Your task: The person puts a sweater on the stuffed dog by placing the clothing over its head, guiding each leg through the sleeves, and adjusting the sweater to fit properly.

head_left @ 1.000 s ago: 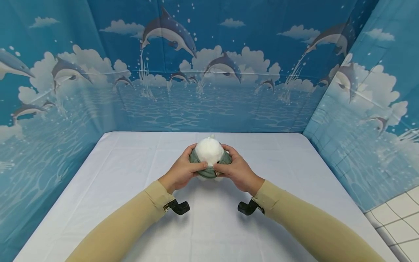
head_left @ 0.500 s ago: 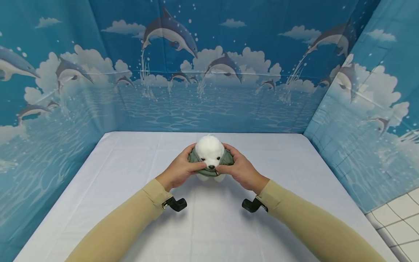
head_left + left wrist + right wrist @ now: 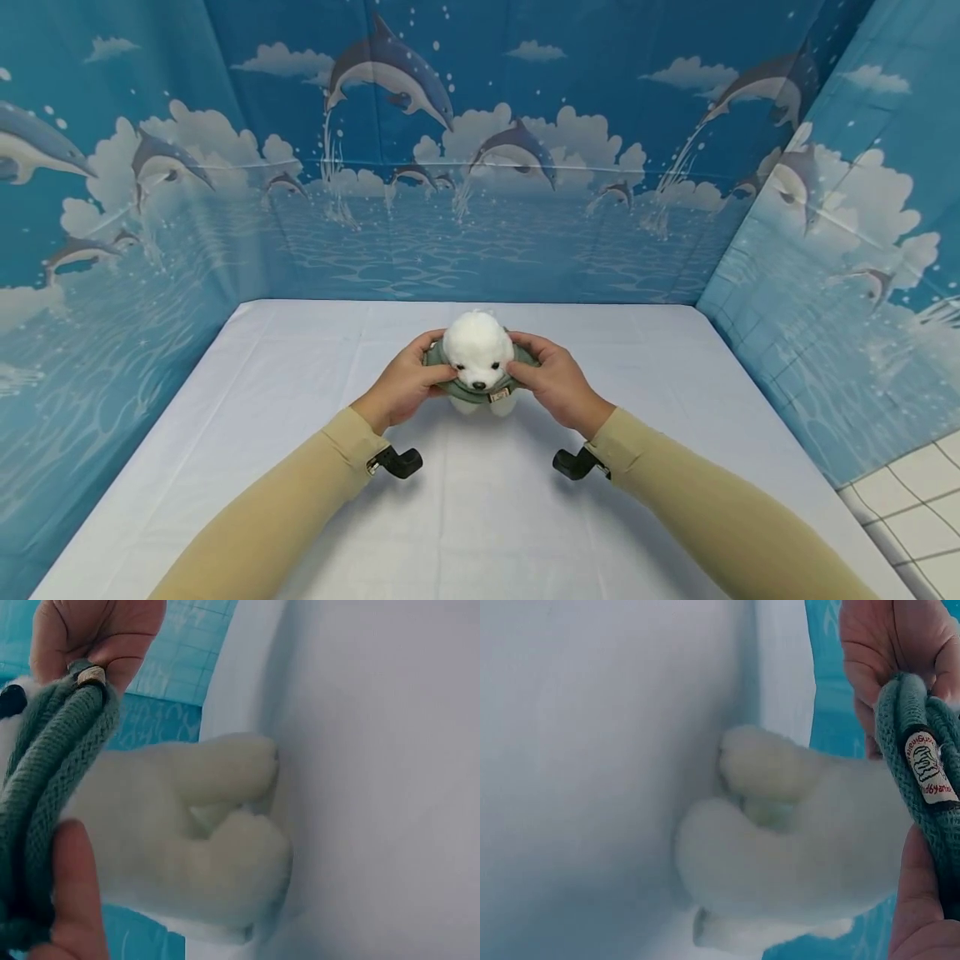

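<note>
A white plush dog (image 3: 477,343) stands on its feet on the white-covered table, its face toward me. Round its neck sits a bunched green knitted garment (image 3: 480,395), gathered in thick folds in the left wrist view. My left hand (image 3: 401,382) grips the garment on one side, thumb in front by the dog's cheek. On the opposite side my right hand (image 3: 561,385) holds it the same way. A woven label (image 3: 930,769) on the knit faces the right wrist camera. Below the folds the dog's bare body (image 3: 142,825) and legs show.
The white cloth (image 3: 480,517) covers the table under both forearms. Curtains printed with dolphins (image 3: 390,67) hang behind and at both sides. A black camera mount (image 3: 401,462) juts from the left cuff, another black mount (image 3: 576,464) from the right cuff.
The dog's face, at first covered by the knit, has come out above it. The garment now lies under the chin with its label showing, and the thumbs have spread apart.
</note>
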`<state>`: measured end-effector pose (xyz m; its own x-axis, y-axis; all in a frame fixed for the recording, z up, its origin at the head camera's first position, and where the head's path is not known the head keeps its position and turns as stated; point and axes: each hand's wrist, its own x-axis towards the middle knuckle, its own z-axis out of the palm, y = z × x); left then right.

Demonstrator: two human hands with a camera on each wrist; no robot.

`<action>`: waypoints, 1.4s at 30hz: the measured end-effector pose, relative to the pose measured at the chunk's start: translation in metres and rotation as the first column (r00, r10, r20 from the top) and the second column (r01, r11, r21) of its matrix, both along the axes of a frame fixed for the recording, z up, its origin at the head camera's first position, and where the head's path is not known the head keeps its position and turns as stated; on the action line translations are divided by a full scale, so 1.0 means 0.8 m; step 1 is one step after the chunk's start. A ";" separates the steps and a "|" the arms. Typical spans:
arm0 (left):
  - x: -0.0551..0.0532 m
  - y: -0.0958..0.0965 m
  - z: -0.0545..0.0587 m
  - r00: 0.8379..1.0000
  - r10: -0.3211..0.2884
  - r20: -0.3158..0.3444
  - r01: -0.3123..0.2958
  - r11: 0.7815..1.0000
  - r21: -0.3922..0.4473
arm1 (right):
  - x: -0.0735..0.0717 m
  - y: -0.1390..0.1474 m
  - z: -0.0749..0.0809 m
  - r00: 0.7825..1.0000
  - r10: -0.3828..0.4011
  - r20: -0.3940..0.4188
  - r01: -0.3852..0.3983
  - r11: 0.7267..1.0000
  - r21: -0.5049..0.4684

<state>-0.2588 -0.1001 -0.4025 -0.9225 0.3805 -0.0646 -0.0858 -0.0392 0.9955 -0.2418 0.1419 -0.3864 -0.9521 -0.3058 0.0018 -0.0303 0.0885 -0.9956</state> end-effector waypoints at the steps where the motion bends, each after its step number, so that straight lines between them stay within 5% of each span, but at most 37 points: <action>1: 0.000 -0.001 0.000 1.000 0.015 0.002 -0.015 1.000 -0.009 | 0.000 0.000 0.000 1.000 0.001 -0.008 -0.001 1.000 0.011; 6: -0.001 -0.005 0.002 0.998 0.062 0.001 -0.062 0.996 -0.058 | -0.003 0.005 -0.003 1.000 0.006 -0.025 -0.005 0.998 0.055; 18: -0.003 -0.016 0.003 1.000 0.000 -0.021 -0.002 0.992 -0.123 | -0.007 0.014 -0.002 0.998 0.059 0.035 -0.063 0.991 0.115; 30: -0.008 -0.029 -0.009 0.984 0.040 -0.172 -0.079 0.969 -0.232 | -0.015 0.040 -0.011 0.982 0.134 -0.131 -0.081 0.933 0.350; 37: -0.006 -0.032 -0.005 0.950 0.026 -0.311 -0.145 0.920 -0.365 | -0.014 0.044 -0.009 0.963 0.098 -0.250 0.017 0.908 0.419; 42: -0.008 -0.031 -0.006 0.957 0.023 -0.288 -0.160 0.872 -0.462 | -0.016 0.042 -0.014 0.957 0.084 -0.277 0.056 0.885 0.463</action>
